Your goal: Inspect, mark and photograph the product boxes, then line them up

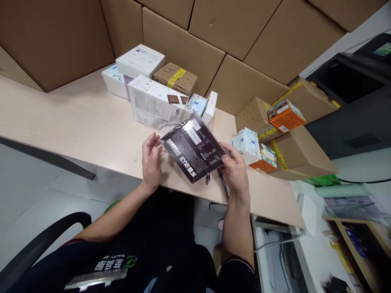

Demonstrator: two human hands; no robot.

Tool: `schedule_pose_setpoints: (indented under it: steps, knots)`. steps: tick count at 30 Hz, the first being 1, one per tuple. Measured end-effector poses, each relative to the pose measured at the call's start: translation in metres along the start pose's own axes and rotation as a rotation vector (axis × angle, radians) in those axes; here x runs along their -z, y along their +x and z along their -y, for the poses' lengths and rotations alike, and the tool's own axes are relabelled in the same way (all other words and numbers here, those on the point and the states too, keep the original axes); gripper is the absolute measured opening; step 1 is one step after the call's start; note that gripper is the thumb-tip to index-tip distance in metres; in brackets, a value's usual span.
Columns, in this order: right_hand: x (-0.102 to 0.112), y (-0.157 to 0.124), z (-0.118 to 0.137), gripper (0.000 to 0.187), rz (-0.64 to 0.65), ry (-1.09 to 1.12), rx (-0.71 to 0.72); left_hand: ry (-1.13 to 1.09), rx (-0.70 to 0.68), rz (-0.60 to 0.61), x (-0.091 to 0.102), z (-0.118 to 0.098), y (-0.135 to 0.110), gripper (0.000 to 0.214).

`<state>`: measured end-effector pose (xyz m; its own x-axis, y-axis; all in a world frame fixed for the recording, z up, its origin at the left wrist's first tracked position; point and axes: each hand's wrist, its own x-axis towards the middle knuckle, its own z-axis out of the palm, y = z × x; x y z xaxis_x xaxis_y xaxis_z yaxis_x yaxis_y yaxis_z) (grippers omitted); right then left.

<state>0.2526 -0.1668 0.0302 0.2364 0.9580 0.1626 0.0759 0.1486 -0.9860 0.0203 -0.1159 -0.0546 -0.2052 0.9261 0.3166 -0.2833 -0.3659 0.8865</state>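
Observation:
A flat, dark, shiny box [195, 148] with white printing is held tilted above the front edge of the table. My right hand [235, 169] grips it by its right corner, thumb on the printed face. Beside the opposite corner is my left hand [152, 162], its fingers loosely bent and apart, with nothing visible in it. Whether its fingertips touch the box I cannot tell. Just behind the dark box stands a large white box [155, 103] with small print and brown pictures. Under the right corner, a black cable-like thing [223, 183] lies partly hidden.
A perforated brown box [175, 77] and a white box [140, 59] are at the back. On the right are a blue-patterned white box [247, 144], an orange box [286, 116] and taped cartons [301, 152]. Large cardboard boxes [183, 44] wall off the table's rear. A chair armrest [45, 240] is lower left.

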Motion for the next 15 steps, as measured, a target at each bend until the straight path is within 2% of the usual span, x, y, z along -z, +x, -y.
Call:
schedule_pose_setpoints:
  steps: [2, 4, 7, 10, 15]
  knots:
    - [-0.008, 0.000, -0.007, 0.044, 0.048, -0.084, 0.106, 0.019, 0.047, -0.011, 0.004, -0.001, 0.005, 0.050]
    - [-0.013, 0.000, -0.011, 0.050, 0.098, -0.160, 0.214, 0.066, 0.060, 0.028, 0.006, -0.004, 0.008, 0.049]
    - [-0.013, -0.002, -0.013, 0.054, 0.180, -0.257, 0.327, 0.126, -0.007, 0.075, 0.005, -0.012, 0.010, 0.046]
    - [-0.007, -0.008, -0.010, 0.063, 0.220, -0.354, 0.331, 0.139, -0.072, 0.074, 0.003, -0.015, 0.010, 0.044]
    - [-0.004, -0.018, 0.012, 0.071, 0.203, -0.648, 0.342, 0.120, -0.063, 0.064, 0.002, -0.015, 0.010, 0.044]
